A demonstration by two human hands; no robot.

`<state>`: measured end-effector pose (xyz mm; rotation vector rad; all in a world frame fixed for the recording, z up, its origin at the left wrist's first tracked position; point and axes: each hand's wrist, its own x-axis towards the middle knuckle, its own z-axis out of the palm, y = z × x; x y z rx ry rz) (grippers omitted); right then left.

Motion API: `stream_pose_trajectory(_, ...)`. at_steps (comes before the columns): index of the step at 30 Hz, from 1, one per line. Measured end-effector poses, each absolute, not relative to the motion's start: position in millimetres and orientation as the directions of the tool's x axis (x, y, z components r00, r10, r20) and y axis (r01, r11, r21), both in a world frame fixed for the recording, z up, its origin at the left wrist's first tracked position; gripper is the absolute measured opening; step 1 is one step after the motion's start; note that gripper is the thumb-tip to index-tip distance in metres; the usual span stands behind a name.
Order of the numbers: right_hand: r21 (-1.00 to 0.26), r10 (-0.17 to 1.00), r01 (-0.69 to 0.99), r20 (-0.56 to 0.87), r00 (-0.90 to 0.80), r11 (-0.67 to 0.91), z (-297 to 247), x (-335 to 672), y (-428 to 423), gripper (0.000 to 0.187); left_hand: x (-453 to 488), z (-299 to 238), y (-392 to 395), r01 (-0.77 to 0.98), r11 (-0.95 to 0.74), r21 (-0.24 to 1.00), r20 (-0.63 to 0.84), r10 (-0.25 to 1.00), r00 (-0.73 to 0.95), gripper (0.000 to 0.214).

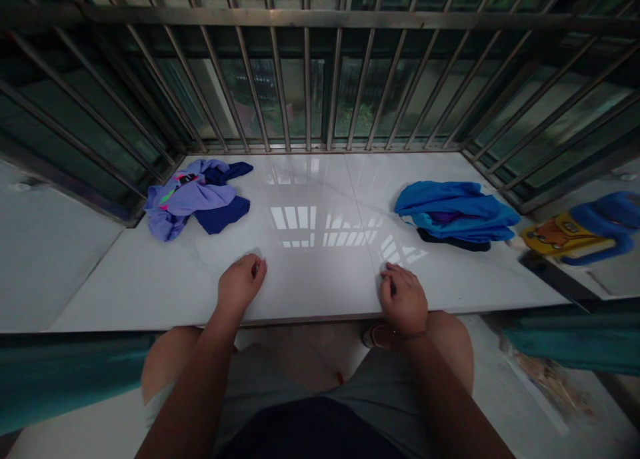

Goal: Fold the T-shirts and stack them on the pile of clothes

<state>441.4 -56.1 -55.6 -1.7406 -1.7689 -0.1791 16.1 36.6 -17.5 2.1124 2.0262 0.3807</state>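
Note:
My left hand [241, 284] rests on the front part of a glossy white marble ledge [320, 245], fingers curled into a loose fist with nothing visible in it. My right hand [404, 297] lies at the ledge's front edge, fingers likewise curled under, holding nothing I can see. A crumpled pile of lilac and navy clothes [195, 195] lies at the back left of the ledge, well beyond my left hand. At the back right sits a bundle of bright blue clothes [457, 215] over something dark. Both piles are out of touch of my hands.
Metal window bars [306, 79] fence the ledge at the back and both sides. A yellow and blue bag [583, 235] shows mirrored in the glossy right wall. Teal fabric [65, 372] hangs below the ledge on both sides. My knees sit under the front edge.

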Motion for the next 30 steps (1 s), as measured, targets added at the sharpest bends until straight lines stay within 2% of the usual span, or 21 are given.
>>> stream_pose_trajectory(30,-0.331,0.848,0.936,0.524,0.08,0.116,-56.1,442.3,-55.2,0.02,14.7,-17.9,37.2,0.939,-0.065,0.336,0.072,0.996,0.043,0.029)
